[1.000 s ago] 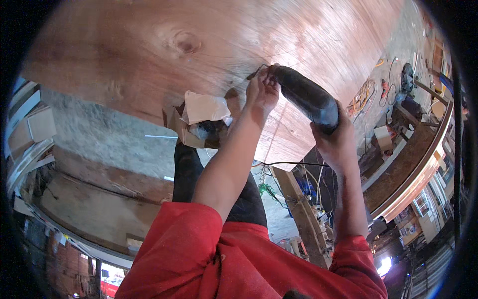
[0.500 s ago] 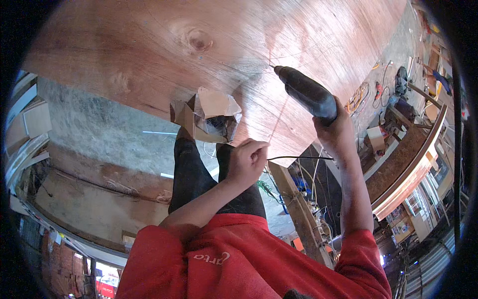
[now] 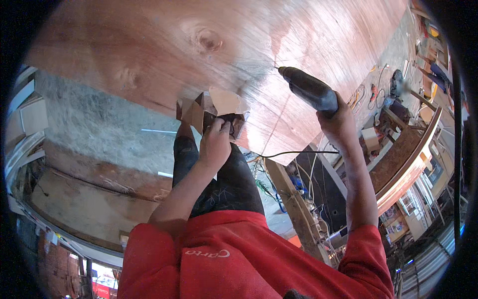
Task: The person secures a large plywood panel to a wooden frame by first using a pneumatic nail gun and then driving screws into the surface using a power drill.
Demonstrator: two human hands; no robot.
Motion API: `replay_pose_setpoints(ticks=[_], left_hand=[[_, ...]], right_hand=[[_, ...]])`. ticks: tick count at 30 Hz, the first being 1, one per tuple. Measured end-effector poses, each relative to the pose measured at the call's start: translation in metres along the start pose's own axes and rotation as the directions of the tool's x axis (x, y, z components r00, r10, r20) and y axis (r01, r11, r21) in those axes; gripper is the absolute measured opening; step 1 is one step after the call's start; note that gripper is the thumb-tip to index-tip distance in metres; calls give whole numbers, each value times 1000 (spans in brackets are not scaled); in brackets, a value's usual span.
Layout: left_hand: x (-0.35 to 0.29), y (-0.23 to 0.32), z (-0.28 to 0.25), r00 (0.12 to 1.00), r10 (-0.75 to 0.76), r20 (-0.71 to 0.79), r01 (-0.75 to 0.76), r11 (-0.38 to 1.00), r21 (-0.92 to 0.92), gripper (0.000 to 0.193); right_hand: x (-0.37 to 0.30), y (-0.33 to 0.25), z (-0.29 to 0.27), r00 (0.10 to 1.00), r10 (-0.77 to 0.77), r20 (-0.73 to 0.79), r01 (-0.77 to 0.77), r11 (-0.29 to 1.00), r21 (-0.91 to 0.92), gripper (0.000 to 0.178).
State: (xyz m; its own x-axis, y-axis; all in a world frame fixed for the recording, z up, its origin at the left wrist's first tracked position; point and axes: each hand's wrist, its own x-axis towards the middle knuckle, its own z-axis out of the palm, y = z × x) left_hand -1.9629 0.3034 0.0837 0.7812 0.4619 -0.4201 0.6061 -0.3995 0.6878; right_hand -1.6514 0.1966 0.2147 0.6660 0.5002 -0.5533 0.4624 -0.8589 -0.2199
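My right hand [image 3: 337,122] grips a dark corded power drill [image 3: 309,89] by its handle. The drill points up and left, its tip at or just over the large plywood sheet [image 3: 139,35], near where faint drawn lines meet; whether it touches I cannot tell. My left hand [image 3: 216,144] is at a torn, open cardboard box [image 3: 190,113] by the sheet's near edge. Its fingers are bent and drawn together at the dark opening of the box, and the fingertips are hidden inside. A black cord [image 3: 294,152] runs across the sheet's near corner toward my right wrist.
Below the sheet stands a wooden beam [image 3: 294,204] among loose cables. Cables and a red tool [image 3: 373,94] lie on the concrete floor at right, near a curved wooden piece [image 3: 411,159]. A long board [image 3: 89,209] lies at left, with stacked panels [image 3: 35,117] beyond.
My left hand has moved up and left, from beside the cord to the opening of the cardboard box. My right hand keeps the drill at nearly the same place on the sheet.
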Motion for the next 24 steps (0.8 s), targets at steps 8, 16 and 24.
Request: replay_pose_setpoints(ticks=[8, 16, 24], left_hand=[[27, 4, -3, 962, -166, 215, 136, 980, 146, 17], [48, -9, 22, 981, -164, 105, 126, 945, 302, 18], [50, -14, 25, 999, 10, 48, -35, 838, 545, 19]], right_hand=[[1, -14, -3, 1000, 4, 15, -3, 994, -111, 41], [-5, -17, -8, 994, -92, 55, 102, 975, -197, 49], [-104, 39, 23, 973, 217, -80, -159, 880, 447, 60]])
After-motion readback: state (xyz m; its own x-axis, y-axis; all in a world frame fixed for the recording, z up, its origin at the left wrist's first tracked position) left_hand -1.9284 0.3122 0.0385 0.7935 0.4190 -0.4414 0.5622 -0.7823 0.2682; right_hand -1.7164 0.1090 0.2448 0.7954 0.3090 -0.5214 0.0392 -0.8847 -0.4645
